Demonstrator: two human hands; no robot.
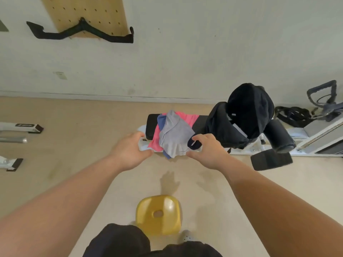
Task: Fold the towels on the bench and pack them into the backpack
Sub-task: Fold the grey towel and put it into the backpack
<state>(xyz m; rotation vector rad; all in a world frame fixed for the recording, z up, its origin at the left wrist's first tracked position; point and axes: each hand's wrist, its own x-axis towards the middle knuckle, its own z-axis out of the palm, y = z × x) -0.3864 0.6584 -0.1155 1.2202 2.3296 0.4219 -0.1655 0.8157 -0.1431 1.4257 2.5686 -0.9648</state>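
A loose pile of towels lies on the left end of the black bench [151, 125]: a grey towel [175, 135] on top, a pink towel [185, 117] under it and a blue towel [161, 120] showing at the back left. The black backpack [246, 115] stands on the bench just right of the pile, its top unzipped and gaping. My left hand [130, 150] is at the pile's front left corner, fingers spread and slightly curled beside the pink edge. My right hand [208, 151] is at the front right corner, thumb by the grey towel's hem, holding nothing.
A yellow stool [158, 214] stands on the beige floor close to my legs. White gym-machine frames [319, 134] and black straps [293, 115] sit to the right of the bench. More white frame feet [20, 127] lie at the left. A pegboard [83, 13] hangs on the wall.
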